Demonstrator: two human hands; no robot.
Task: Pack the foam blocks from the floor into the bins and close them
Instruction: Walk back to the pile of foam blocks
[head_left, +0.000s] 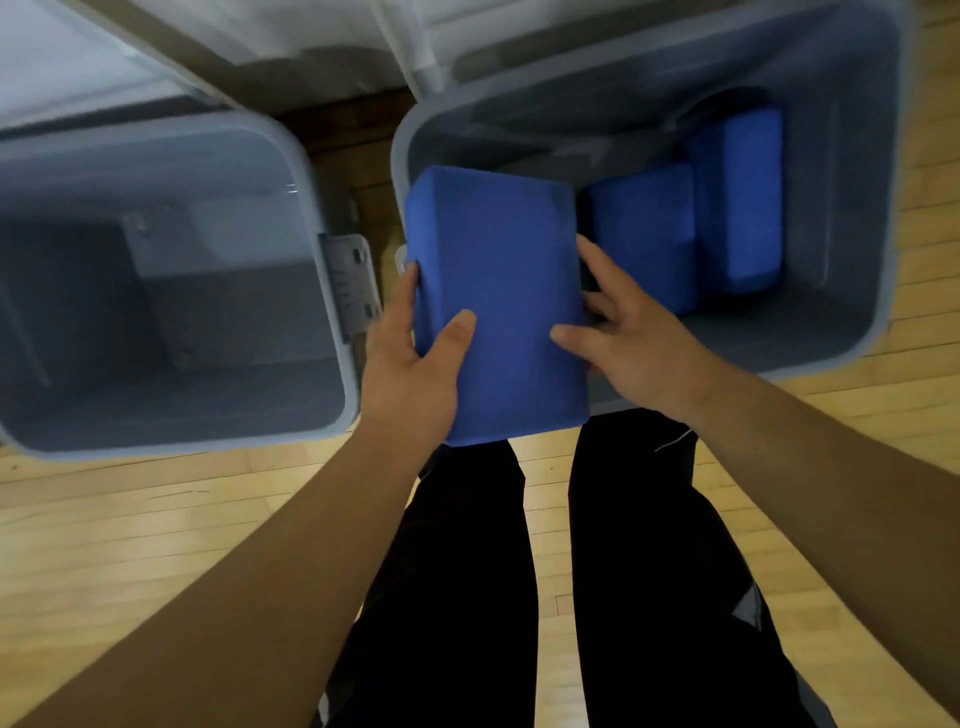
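I hold a blue foam block (501, 291) over the near left corner of the right grey bin (857, 322). My left hand (410, 358) grips its left edge, thumb on top. My right hand (628, 338) grips the right edge, thumb on the top face and fingers down the side. Two more blue foam blocks lie inside that bin: one (644, 234) in the middle and one (737, 202) further right. The left grey bin (317, 208) stands open with no blocks visible inside.
Both bins stand on a light wooden floor (156, 519). A grey latch (350, 283) sticks out from the left bin's right side. Open lids (171, 57) lean back behind the bins. My legs in black trousers (519, 571) are below the block.
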